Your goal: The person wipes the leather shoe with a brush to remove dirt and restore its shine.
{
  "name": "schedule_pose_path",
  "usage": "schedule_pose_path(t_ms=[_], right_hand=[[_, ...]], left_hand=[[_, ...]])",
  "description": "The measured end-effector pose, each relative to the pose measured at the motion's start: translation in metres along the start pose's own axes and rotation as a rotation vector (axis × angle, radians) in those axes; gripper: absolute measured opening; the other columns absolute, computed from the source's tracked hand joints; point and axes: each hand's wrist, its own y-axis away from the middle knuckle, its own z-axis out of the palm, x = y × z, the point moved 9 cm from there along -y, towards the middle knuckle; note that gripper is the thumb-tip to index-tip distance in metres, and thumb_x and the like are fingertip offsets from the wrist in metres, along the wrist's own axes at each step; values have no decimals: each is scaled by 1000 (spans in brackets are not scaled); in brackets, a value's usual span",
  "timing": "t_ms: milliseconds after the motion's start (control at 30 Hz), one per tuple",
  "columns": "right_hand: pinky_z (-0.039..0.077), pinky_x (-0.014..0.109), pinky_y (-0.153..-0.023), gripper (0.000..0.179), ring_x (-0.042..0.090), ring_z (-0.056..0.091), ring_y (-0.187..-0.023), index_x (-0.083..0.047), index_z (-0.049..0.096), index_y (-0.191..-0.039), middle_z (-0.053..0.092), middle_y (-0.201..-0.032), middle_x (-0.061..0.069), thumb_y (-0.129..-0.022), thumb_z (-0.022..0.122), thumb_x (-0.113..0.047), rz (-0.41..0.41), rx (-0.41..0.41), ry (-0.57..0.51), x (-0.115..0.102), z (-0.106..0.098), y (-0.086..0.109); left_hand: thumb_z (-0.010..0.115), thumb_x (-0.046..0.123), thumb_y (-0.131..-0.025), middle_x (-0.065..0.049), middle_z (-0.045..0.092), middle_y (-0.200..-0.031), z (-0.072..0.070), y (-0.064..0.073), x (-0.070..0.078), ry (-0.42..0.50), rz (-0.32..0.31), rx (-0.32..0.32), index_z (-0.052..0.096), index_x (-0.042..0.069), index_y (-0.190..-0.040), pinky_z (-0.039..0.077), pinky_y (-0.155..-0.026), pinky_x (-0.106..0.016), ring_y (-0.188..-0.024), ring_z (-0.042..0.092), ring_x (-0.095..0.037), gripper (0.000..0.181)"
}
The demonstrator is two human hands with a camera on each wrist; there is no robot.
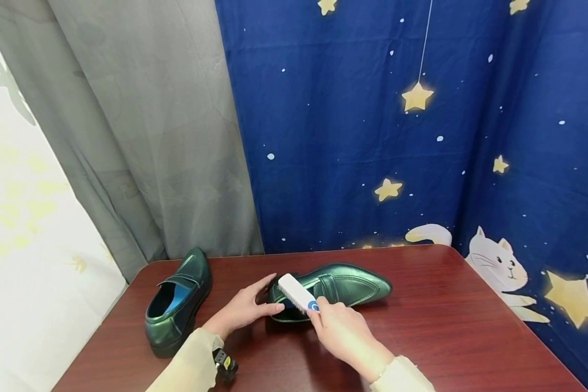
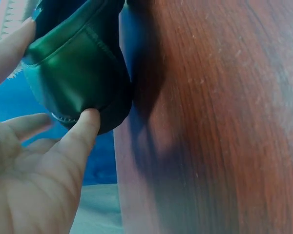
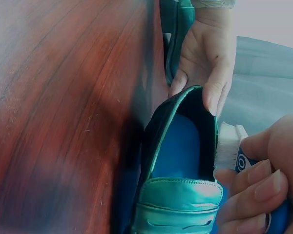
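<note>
A shiny dark green loafer (image 1: 356, 283) lies on the table with its toe to the right in the head view. At its heel is my left hand (image 1: 245, 309); in the left wrist view a finger touches the back of the heel (image 2: 80, 80) and the thumb is at the collar. My right hand (image 1: 345, 333) grips a white-bristled brush (image 1: 294, 288) by its blue-marked handle. The brush head is over the shoe's opening in the head view; in the right wrist view its bristles (image 3: 227, 144) are at the outer side of the collar. A blue insole (image 3: 178, 148) shows inside.
The matching green loafer (image 1: 178, 307) stands at the left of the reddish-brown wooden table (image 1: 451, 326), toe pointing away. A small black device (image 1: 225, 363) hangs by the left wrist. Behind the table are a grey curtain (image 1: 176, 136) and a blue star-patterned curtain (image 1: 343, 136).
</note>
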Motion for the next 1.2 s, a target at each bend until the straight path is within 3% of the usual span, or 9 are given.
schedule_pose_path(t_ms=[100,233,400,567,700,833,1000,1100,1200], right_hand=[[36,36,-45,25,18,53,-51,-15,53,-87,54,-63,0,-101,59,-35,9,6,-7,5,-1,1],[35,36,-46,25,18,52,-51,-15,51,-87,51,-62,-1,-101,59,-35,29,7,-18,13,-1,2],[36,37,-47,25,20,53,-52,-14,51,-87,53,-63,1,-100,61,-34,32,35,-17,19,-7,4],[37,37,-48,26,18,52,-53,-15,52,-87,54,-64,1,-100,61,-35,38,35,-17,28,-7,7],[36,36,-48,25,17,50,-52,-14,53,-88,54,-64,1,-100,62,-34,50,31,-17,36,-6,9],[36,35,-49,22,16,48,-53,-15,54,-89,54,-64,-1,-99,63,-32,57,40,-33,42,-8,11],[37,36,-50,20,16,49,-54,-16,55,-90,55,-65,-1,-99,63,-32,76,39,-50,49,-10,14],[37,36,-50,19,17,50,-54,-16,55,-91,56,-66,0,-99,63,-32,86,32,-55,53,-9,15],[36,36,-50,19,16,49,-54,-16,55,-91,56,-66,0,-99,63,-32,98,32,-61,57,-10,16]], left_hand=[[77,44,-88,-11,51,-151,-1,-1,1,74,21,24,47,25,-149,38,-114,-54,-142,46,-37,70],[73,44,-92,-5,57,-145,-2,-2,3,78,38,65,59,34,-136,41,-113,-53,-139,50,-33,47],[66,45,-97,0,63,-139,-5,-4,10,43,56,148,65,34,-131,48,-106,-49,-129,60,-24,37],[61,42,-100,7,65,-136,-10,-4,17,-7,51,243,68,34,-130,45,-110,-50,-129,58,-19,32],[57,39,-103,3,63,-140,-11,-6,20,-12,52,278,68,28,-132,40,-114,-50,-137,54,-22,33],[57,44,-102,1,60,-144,-10,-8,18,-19,52,268,64,26,-138,40,-115,-50,-138,53,-23,40],[76,51,-87,1,61,-142,-6,-11,13,-5,40,223,58,31,-141,47,-108,-46,-127,58,-19,60],[86,43,-79,1,61,-140,-3,-13,12,7,48,212,57,31,-141,49,-106,-43,-125,59,-18,69],[88,35,-79,0,63,-138,-3,-17,14,-16,67,222,58,29,-140,51,-103,-41,-122,60,-17,69]])
